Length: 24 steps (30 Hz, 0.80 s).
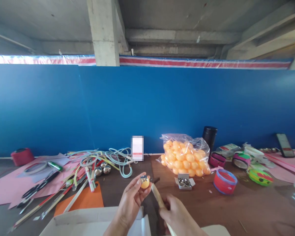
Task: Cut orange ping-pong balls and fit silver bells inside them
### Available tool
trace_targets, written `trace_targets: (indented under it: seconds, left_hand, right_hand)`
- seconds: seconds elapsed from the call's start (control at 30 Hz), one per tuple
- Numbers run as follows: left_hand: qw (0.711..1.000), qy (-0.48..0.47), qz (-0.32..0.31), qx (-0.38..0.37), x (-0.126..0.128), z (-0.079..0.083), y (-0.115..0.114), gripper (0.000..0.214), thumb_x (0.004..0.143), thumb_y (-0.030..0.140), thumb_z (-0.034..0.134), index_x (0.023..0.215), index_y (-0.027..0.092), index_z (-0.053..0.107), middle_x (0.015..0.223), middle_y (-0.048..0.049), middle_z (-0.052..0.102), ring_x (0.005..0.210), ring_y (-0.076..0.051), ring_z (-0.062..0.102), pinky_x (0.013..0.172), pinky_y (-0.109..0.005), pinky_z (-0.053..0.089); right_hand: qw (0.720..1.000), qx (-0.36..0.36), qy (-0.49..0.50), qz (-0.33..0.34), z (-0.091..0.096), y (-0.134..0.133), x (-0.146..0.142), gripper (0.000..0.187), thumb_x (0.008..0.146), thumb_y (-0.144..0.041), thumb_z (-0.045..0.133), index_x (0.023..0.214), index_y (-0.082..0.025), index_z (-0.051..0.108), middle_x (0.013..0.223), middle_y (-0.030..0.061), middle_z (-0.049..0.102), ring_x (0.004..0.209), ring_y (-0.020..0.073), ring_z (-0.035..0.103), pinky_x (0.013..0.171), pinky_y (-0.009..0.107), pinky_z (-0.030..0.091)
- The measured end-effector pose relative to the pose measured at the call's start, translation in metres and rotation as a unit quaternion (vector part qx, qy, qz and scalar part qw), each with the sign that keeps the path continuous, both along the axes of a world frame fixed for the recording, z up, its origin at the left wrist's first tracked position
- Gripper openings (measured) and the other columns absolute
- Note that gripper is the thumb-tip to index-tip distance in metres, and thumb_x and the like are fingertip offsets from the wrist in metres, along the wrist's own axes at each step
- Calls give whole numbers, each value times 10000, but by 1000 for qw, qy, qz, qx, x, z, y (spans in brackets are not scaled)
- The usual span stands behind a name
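My left hand (131, 198) pinches an orange ping-pong ball (145, 184) between thumb and fingers, with small shiny metal pieces on its upper side. Wrapped round the pale wooden handle of a hammer (158, 197) is my right hand (174, 209). The dark head at the far end of that handle is small and lies just right of the ball. Beyond the hands, a small open box (185, 183) holds silvery metal pieces, too small to make out. Behind it stands a clear plastic bag (184, 157) full of orange ping-pong balls.
A white cardboard box (81, 219) sits at the front left. Silvery balls (107, 169), pale tubing (113, 154), scissors (36, 188) and coloured paper crowd the left. A red tape roll (225, 183), black canister (208, 139) and phone (285, 146) stand right, before a blue partition (147, 105).
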<state>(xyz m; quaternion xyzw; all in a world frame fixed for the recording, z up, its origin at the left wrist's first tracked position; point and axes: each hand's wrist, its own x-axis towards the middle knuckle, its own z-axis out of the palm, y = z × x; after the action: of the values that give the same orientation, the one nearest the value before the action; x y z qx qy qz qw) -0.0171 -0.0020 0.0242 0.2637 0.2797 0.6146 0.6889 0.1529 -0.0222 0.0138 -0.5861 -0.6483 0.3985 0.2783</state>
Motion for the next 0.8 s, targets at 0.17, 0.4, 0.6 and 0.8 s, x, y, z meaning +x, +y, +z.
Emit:
trace_targets:
  seconds: [0.17, 0.4, 0.6, 0.8]
  left_hand:
    - [999, -5, 49, 0, 0, -2, 4, 309, 760, 179, 661, 1059, 108, 628, 980, -126, 712, 886, -210, 684, 789, -272, 547]
    - [996, -22, 81, 7, -1, -8, 8, 311, 749, 201, 674, 1044, 110, 637, 903, -107, 720, 877, -206, 684, 816, -291, 540]
    - [994, -26, 105, 9, -3, -13, 11, 299, 750, 188, 668, 1039, 120, 633, 905, -97, 720, 893, -207, 682, 834, -300, 537]
    - [994, -19, 104, 17, -3, -14, 11, 335, 734, 194, 687, 1055, 114, 631, 924, -106, 716, 880, -208, 683, 864, -329, 522]
  right_hand:
    - [991, 38, 126, -36, 14, -5, -4, 88, 833, -255, 412, 883, -195, 453, 494, -88, 467, 347, 76, 446, 312, 141, 358]
    - [974, 105, 201, -17, 21, -15, -6, 270, 822, -475, 508, 869, -211, 475, 481, -97, 442, 319, 56, 364, 293, 139, 295]
    - [973, 165, 161, 2, 14, -15, -9, 183, 825, -392, 494, 864, -217, 459, 618, -49, 505, 396, 83, 473, 353, 171, 362]
    - [973, 188, 133, 16, 15, -15, -9, 130, 800, -324, 504, 858, -210, 481, 611, -38, 519, 443, 102, 489, 423, 193, 397]
